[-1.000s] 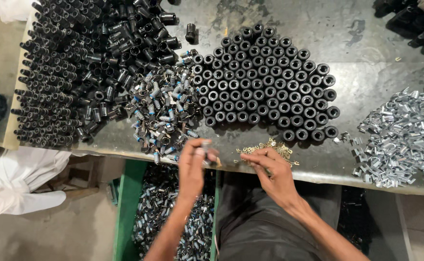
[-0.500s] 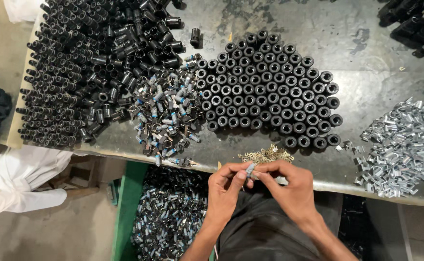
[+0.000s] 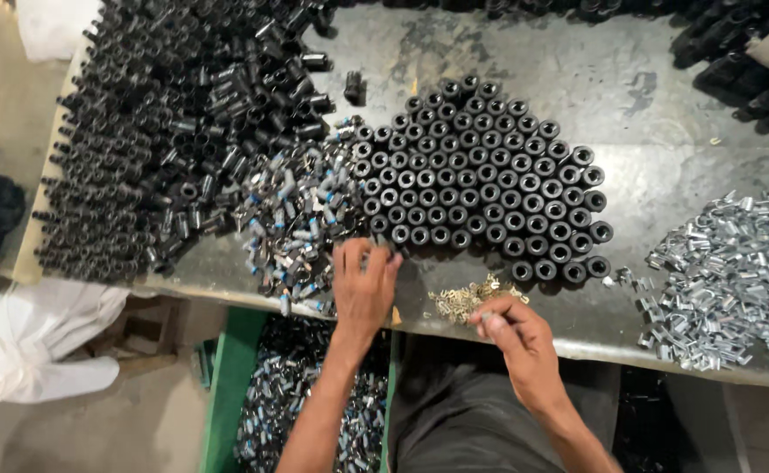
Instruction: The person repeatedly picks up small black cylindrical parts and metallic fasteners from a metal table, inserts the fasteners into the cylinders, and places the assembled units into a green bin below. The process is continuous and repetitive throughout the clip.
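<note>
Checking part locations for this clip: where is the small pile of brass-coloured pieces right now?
In the head view, the small brass-coloured pile lies near the table's front edge, between the left hand and right hand, just below the upright black sleeves.

There are no labels, signs or screens here. The only thing like a package is a white bag, soft and crumpled, which lies on the floor well to the left of the left hand, below the table edge.
</note>
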